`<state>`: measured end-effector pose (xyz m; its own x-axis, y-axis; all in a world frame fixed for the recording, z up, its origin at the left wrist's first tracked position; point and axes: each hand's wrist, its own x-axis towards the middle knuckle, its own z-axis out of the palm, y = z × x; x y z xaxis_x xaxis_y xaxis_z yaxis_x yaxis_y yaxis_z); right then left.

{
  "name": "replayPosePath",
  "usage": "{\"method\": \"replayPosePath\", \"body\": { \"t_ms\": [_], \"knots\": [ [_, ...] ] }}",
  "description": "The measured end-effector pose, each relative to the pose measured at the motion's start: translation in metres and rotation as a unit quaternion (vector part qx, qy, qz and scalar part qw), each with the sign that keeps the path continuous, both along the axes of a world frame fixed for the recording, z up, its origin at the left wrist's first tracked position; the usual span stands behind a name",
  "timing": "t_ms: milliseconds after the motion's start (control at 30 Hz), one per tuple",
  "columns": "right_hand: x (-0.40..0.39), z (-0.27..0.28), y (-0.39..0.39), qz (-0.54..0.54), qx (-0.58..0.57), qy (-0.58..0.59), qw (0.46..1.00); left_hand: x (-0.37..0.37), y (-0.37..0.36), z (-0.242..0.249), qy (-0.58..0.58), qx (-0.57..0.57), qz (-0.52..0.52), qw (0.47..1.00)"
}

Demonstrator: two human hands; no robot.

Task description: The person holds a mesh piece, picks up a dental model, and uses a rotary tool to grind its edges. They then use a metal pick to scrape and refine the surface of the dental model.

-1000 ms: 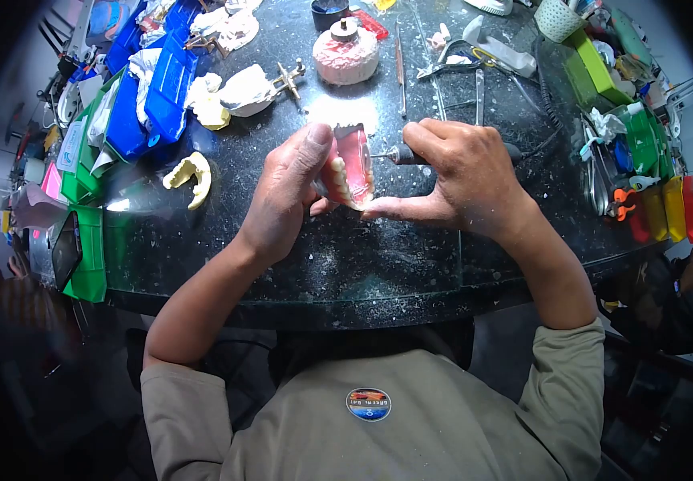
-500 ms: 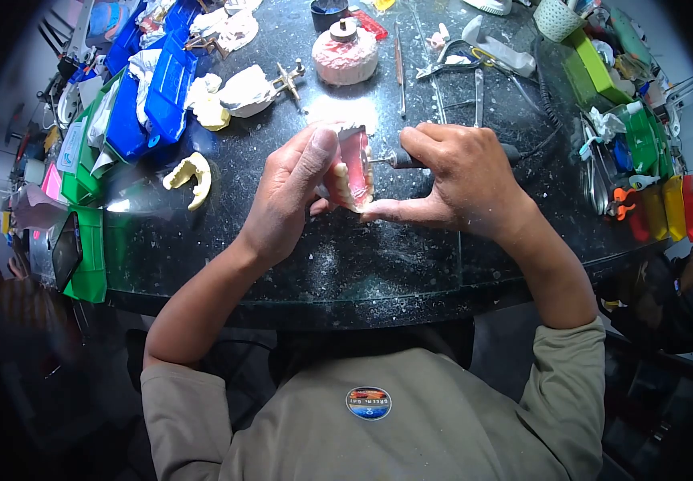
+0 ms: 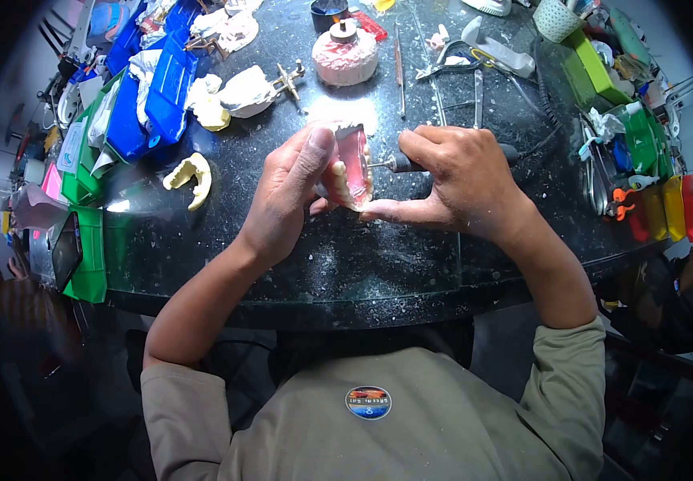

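Note:
My left hand (image 3: pixel 284 188) is closed around a pink denture (image 3: pixel 352 167) with a row of cream teeth along each side, held tilted above the dark bench. In my right hand (image 3: pixel 462 180) is a rotary handpiece (image 3: pixel 409 163), gripped like a pen. Its thin metal bur points left and meets the denture's right edge by the teeth; exact contact is hard to make out. My right thumb is stretched out and rests against the denture's lower end. The handpiece's rear end and cord emerge behind my right hand.
Beyond my hands stand a pink-spattered spirit burner (image 3: pixel 345 54) and a dark cup (image 3: pixel 329 14). A cream horseshoe-shaped piece (image 3: pixel 190 180) lies left, near plaster models (image 3: pixel 246 90) and blue bins (image 3: pixel 166 92). Pliers (image 3: pixel 478 96) and a slim tool (image 3: pixel 400 72) lie ahead; coloured bins (image 3: pixel 667 208) stand right.
The denture and my left hand have shifted very slightly. A small orange glow now shows at the dark cup behind the burner. My right hand keeps nearly the same place.

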<state>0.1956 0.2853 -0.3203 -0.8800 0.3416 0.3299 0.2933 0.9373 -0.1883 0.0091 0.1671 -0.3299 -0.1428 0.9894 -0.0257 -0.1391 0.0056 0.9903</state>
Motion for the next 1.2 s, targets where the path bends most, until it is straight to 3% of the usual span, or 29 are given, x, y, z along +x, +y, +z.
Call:
{"method": "replayPosePath", "body": {
  "t_ms": [367, 1200],
  "knots": [
    [-0.0004, 0.0034, 0.0011, 0.001, 0.008, 0.062, 0.998, -0.0009, 0.0016, 0.0016, -0.057, -0.019, 0.021, 0.998],
    [-0.0003, 0.0002, -0.0006, 0.0, 0.018, 0.017, 1.0, -0.0028, 0.0002, -0.0008, 0.024, 0.004, -0.007, 1.0]
  ]
}}
